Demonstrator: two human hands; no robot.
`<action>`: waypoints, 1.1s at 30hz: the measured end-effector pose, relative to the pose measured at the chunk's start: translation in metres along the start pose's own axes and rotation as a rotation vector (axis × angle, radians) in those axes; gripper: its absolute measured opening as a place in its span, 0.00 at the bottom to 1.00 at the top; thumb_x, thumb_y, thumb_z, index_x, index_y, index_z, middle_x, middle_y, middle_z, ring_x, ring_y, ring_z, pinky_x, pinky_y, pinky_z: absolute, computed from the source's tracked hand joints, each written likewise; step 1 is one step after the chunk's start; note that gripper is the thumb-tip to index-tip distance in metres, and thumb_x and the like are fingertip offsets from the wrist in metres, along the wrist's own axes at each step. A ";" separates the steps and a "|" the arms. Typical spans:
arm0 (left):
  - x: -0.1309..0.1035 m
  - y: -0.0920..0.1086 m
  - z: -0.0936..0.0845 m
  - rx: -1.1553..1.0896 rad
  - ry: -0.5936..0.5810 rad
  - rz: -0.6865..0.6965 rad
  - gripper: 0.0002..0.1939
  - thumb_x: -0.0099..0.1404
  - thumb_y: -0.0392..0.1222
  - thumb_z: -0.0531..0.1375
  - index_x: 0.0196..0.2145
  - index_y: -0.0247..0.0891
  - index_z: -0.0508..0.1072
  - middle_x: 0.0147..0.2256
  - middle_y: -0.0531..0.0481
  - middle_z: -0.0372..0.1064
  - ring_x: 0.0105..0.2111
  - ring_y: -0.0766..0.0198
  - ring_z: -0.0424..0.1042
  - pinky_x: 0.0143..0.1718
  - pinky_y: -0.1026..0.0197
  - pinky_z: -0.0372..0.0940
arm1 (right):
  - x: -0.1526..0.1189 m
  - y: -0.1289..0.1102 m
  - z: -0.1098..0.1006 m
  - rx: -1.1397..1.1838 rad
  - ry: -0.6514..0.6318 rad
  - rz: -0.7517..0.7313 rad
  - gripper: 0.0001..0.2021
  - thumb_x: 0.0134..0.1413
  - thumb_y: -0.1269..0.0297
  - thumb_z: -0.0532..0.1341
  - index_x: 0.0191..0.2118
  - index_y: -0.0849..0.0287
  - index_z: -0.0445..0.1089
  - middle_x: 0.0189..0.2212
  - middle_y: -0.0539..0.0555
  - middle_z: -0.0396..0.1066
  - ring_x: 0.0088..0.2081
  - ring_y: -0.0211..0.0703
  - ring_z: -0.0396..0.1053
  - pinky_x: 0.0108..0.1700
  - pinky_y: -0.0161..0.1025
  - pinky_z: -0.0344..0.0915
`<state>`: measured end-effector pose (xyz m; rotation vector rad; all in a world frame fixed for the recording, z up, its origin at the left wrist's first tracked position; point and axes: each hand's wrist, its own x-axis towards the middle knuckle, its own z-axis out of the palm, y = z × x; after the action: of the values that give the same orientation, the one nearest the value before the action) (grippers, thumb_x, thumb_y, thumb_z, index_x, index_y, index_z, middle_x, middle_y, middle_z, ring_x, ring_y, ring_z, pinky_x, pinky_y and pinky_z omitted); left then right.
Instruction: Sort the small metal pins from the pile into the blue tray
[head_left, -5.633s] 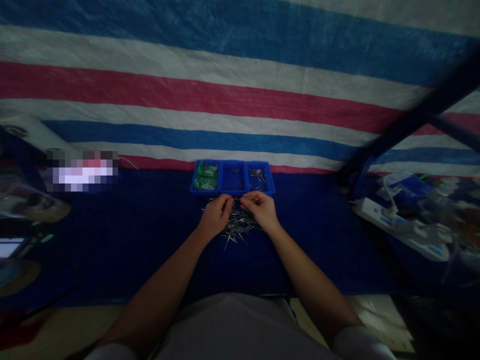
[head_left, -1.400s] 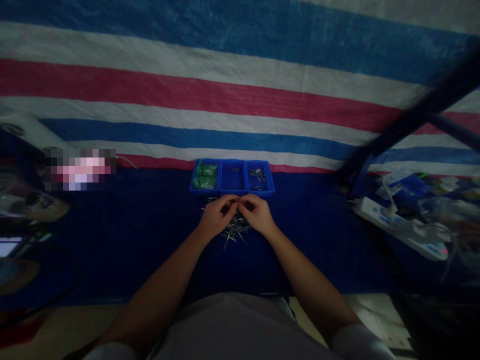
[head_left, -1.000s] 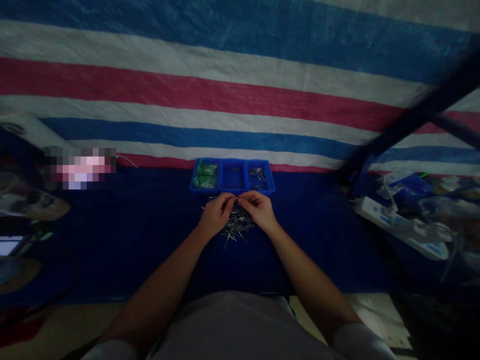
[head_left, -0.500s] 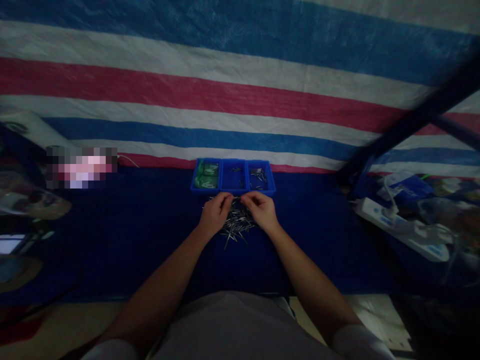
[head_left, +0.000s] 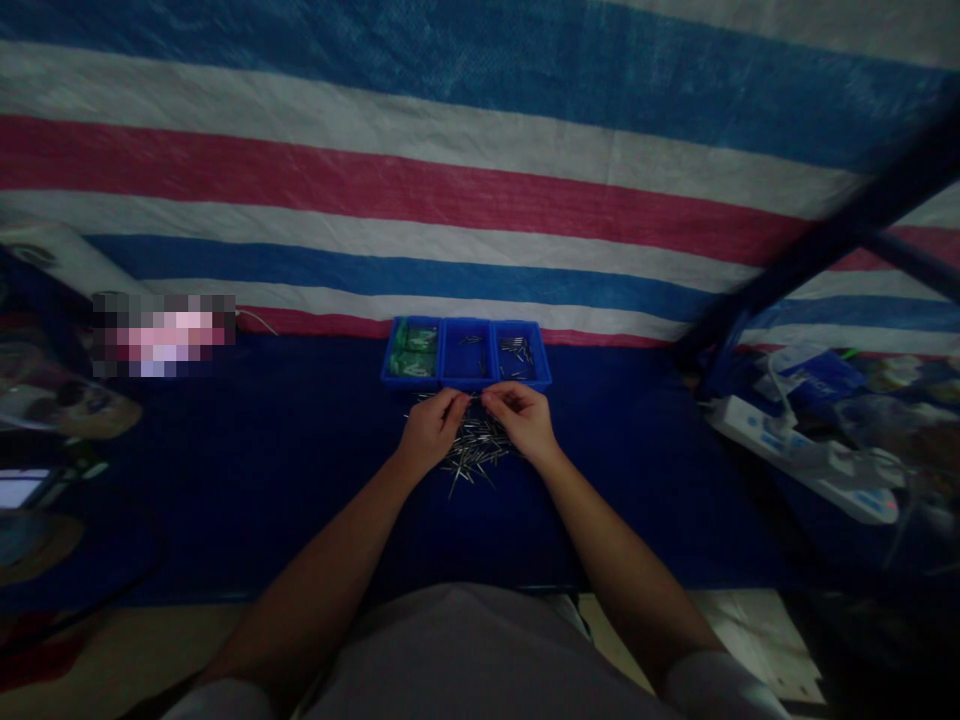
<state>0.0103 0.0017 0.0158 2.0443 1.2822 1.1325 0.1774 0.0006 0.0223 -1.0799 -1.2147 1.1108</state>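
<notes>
My left hand [head_left: 429,430] and my right hand [head_left: 525,420] meet fingertip to fingertip, almost touching, just in front of a blue tray. Both are closed in a pinch, and a thin metal pin [head_left: 475,397] spans the small gap between them. Its ends are hidden by my fingers. Under and between the hands lies a loose heap of slim metal pins [head_left: 472,455]. The blue tray [head_left: 466,384] has three compartments. Green-tinted plastic packets [head_left: 415,350] fill the left one, a few pins lie in the middle one, and several pins [head_left: 516,348] lie in the right one.
A dark blue tabletop [head_left: 285,450] carries everything. Behind it hangs a striped sheet [head_left: 465,190]. On the right are a white power strip [head_left: 810,460] and a dark slanted frame bar [head_left: 832,220]. Plastic-wrapped items [head_left: 67,400] and a blurred bright patch are at the left.
My left fingertips have shifted slightly to the right and down, narrowing the gap to the right fingertips. The right hand, heap and tray look the same.
</notes>
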 end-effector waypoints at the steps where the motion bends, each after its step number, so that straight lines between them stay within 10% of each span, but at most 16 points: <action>1: 0.000 0.001 0.000 0.004 0.004 -0.003 0.13 0.69 0.43 0.51 0.33 0.36 0.72 0.23 0.54 0.70 0.22 0.68 0.68 0.26 0.67 0.60 | 0.000 0.000 0.000 0.029 -0.005 0.011 0.12 0.42 0.54 0.70 0.30 0.57 0.75 0.23 0.50 0.74 0.25 0.38 0.69 0.31 0.37 0.67; 15: -0.002 -0.002 -0.001 -0.034 0.013 -0.073 0.15 0.71 0.46 0.49 0.38 0.37 0.71 0.22 0.55 0.67 0.22 0.68 0.68 0.28 0.66 0.60 | 0.003 -0.007 -0.001 0.452 0.048 0.188 0.09 0.38 0.63 0.72 0.29 0.57 0.76 0.22 0.47 0.73 0.22 0.32 0.67 0.23 0.30 0.64; 33: -0.002 -0.003 0.001 -0.002 -0.007 -0.040 0.14 0.70 0.46 0.49 0.36 0.37 0.72 0.23 0.55 0.69 0.23 0.68 0.68 0.27 0.66 0.59 | 0.012 -0.005 -0.012 0.348 0.254 0.066 0.10 0.41 0.62 0.69 0.33 0.57 0.75 0.28 0.50 0.75 0.26 0.36 0.70 0.24 0.33 0.65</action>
<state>0.0093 0.0015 0.0129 2.0108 1.3120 1.1075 0.1897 0.0114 0.0281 -0.9622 -0.7574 1.1461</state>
